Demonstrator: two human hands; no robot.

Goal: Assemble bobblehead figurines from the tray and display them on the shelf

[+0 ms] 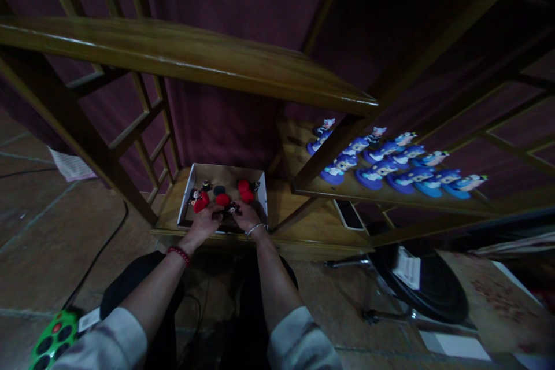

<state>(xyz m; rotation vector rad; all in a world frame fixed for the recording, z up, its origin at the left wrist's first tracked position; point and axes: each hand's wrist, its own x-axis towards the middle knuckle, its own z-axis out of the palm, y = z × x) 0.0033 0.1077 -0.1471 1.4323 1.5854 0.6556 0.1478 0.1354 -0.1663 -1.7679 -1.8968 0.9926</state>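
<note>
A shallow white-walled box (266,193) sits on the lower wooden shelf, holding several small red and black figurines. My left hand (205,223) reaches over its front edge, fingers curled by a red figurine (222,199) near the middle. Across from it, my right hand (247,217) has its fingers bent around a small black and white figurine (233,208). Both hands are close together, and what their fingertips grip is too small and dark to make out. Another red figurine (245,190) lies at the box's right, and one (200,201) at its left.
A wooden beam (186,58) crosses above the box. Rows of blue and purple figurines (376,170) stand on the raised shelf to the right. Below it lies a phone-like object (349,215). A black stool (420,283) is at the lower right, a green object (55,341) at the lower left.
</note>
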